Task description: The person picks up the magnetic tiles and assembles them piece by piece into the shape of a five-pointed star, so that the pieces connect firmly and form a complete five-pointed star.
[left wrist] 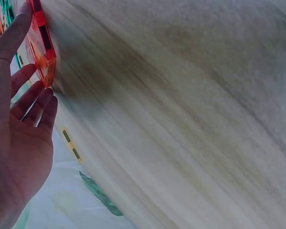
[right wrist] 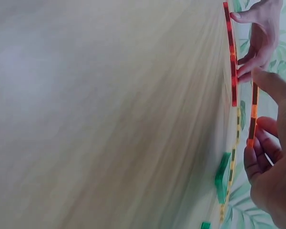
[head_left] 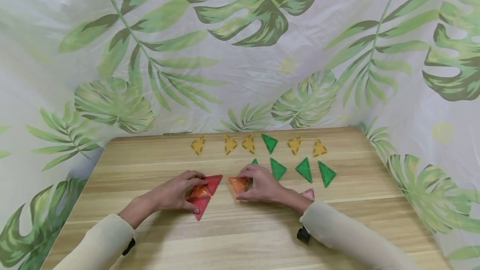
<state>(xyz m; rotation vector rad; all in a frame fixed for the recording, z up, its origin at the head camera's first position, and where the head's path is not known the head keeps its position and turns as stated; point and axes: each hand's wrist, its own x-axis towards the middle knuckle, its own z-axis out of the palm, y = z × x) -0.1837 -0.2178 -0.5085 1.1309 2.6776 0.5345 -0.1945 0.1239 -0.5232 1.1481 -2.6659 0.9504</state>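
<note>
On the table, two red triangular magnetic tiles (head_left: 214, 183) and an orange triangular tile (head_left: 200, 191) lie joined edge to edge. My left hand (head_left: 172, 193) holds this group, its thumb on the lower red tile and its fingers at the upper side. Just right of the group, my right hand (head_left: 262, 186) pinches another orange triangular tile (head_left: 237, 184) between thumb and fingers. The right wrist view shows that orange tile (right wrist: 253, 112) held edge-on, apart from the red tiles (right wrist: 231, 52). Part of the joined orange tile is hidden under my left fingers.
Several green triangular tiles (head_left: 303, 170) lie beyond and right of my right hand, one partly hidden by it. Yellow triangular tiles (head_left: 294, 145) line the far edge of the wooden table (head_left: 247, 245). A pink tile (head_left: 308, 193) sits partly behind my right forearm. Leaf-print cloth (head_left: 240, 74) hangs behind.
</note>
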